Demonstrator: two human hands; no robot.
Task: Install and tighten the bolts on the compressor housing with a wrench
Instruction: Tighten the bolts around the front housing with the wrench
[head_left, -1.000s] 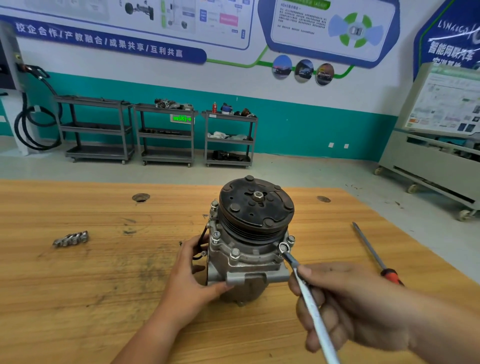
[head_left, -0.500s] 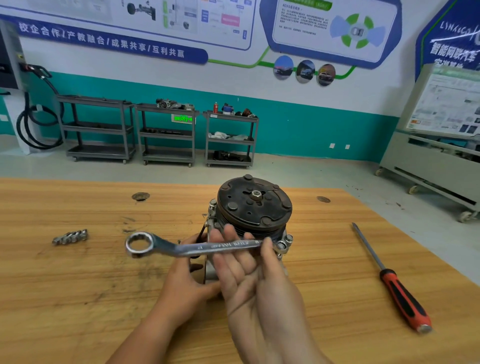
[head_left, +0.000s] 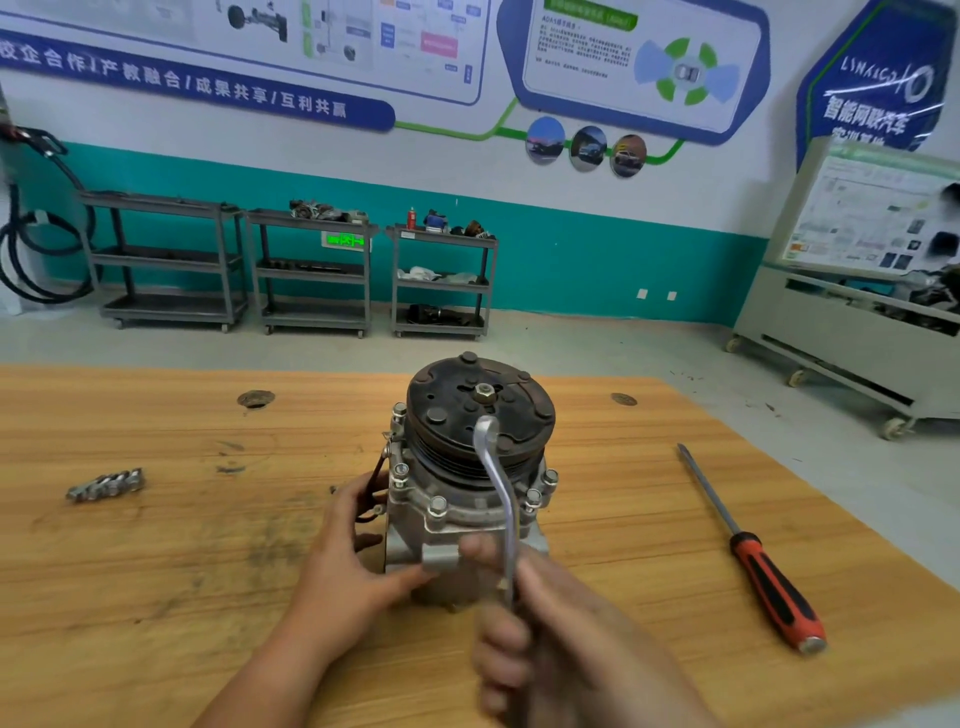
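A grey metal compressor (head_left: 457, 509) stands upright on the wooden bench, its dark pulley plate (head_left: 480, 405) facing up. Several silver bolts (head_left: 437, 506) stick up around the housing flange. My left hand (head_left: 348, 561) grips the housing's lower left side, thumb against the front lug. My right hand (head_left: 540, 639), blurred, holds the shaft of a silver ring wrench (head_left: 501, 493) close in front of the compressor. The wrench stands nearly upright, and its upper ring end is over the pulley face, off the bolts.
A red-and-black screwdriver (head_left: 763, 571) lies on the bench to the right. A small row of metal parts (head_left: 106, 484) lies at the left. Two round holes (head_left: 255, 399) sit near the bench's far edge. Shelf carts (head_left: 311, 270) stand by the far wall.
My right hand took the wrench off the right front bolt, swung it flat across to the left, and now holds it nearly upright in front of the pulley. My left hand stayed on the housing.
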